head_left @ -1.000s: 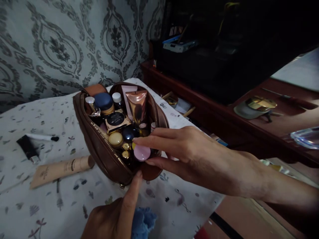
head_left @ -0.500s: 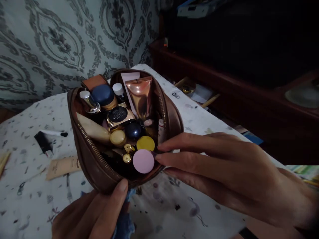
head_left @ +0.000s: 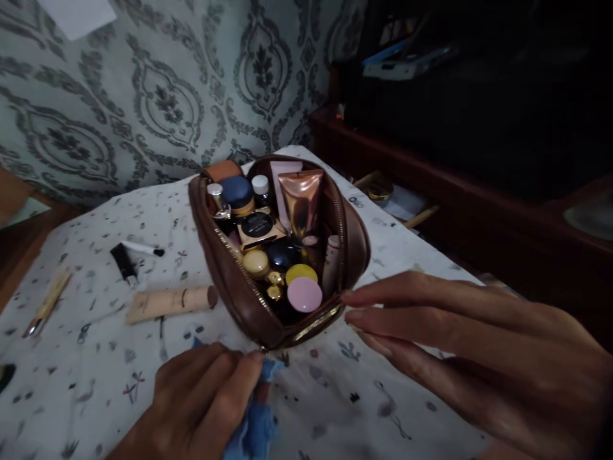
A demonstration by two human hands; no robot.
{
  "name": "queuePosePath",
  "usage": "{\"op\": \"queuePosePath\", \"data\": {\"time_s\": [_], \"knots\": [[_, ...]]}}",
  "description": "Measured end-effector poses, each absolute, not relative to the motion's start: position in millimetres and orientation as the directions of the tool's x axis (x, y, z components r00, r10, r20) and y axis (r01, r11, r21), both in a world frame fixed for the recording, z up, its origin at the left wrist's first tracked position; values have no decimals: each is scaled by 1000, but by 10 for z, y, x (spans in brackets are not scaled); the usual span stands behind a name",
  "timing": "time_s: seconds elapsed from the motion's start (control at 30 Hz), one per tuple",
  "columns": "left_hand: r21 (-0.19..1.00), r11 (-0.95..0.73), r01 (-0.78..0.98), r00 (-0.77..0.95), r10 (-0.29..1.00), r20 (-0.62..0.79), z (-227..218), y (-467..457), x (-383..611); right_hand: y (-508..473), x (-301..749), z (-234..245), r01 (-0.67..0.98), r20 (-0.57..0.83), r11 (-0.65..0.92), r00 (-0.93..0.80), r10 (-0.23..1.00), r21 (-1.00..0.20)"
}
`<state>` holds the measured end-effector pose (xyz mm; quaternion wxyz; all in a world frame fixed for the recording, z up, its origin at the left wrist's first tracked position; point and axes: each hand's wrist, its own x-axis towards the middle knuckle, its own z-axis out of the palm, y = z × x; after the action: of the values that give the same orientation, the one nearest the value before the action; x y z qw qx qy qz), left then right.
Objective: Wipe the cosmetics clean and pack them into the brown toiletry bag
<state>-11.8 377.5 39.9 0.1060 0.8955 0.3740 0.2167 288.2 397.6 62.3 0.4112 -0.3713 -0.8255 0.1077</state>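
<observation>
A brown leather makeup bag stands unzipped on the cloth, packed with cosmetics. Its near end is pinched between the thumb and curled fingers of my left hand, beside the small zipper pull. At the near right corner, the fingertips of my right hand close on the zippered rim. Inside the bag I see a pink round lid, a yellow lid, a rose-gold tube, a black and gold compact and a blue-capped jar. Frayed blue denim-like fabric shows beneath my left hand.
Left of the bag lie a beige tube, a black tube, a white brush and a slim gold-ended tube. The printed tablecloth meets a patterned wall covering. Dark wooden furniture stands at right.
The view has shifted, and the bag sits farther off. My right fingertips have moved from beside the pink lid to the rim. My left thumb has slid off the top edge to the end.
</observation>
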Motion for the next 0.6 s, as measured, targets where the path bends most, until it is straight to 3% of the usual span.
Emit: {"op": "queuePosePath", "data": {"time_s": [0.1,0.13,0.33,0.47,0.6], "knots": [[81,-793,604,671,560,486,295,3876,-240,3857,2821,513,509,636,716,-361,682,-478],[44,-782,622,663,556,501,261,3904,-290,3831,2785,472,496,645,730,-371,668,-471],[95,-590,802,482,732,482,126,4041,-827,3802,2313,420,360,621,815,-528,580,-454],[218,-291,932,167,875,454,84,4187,-1266,3798,1875,432,294,452,774,-674,584,-561],[128,40,991,-83,933,350,51,4380,-1694,3829,1510,306,278,265,666,-761,592,-692]]}}
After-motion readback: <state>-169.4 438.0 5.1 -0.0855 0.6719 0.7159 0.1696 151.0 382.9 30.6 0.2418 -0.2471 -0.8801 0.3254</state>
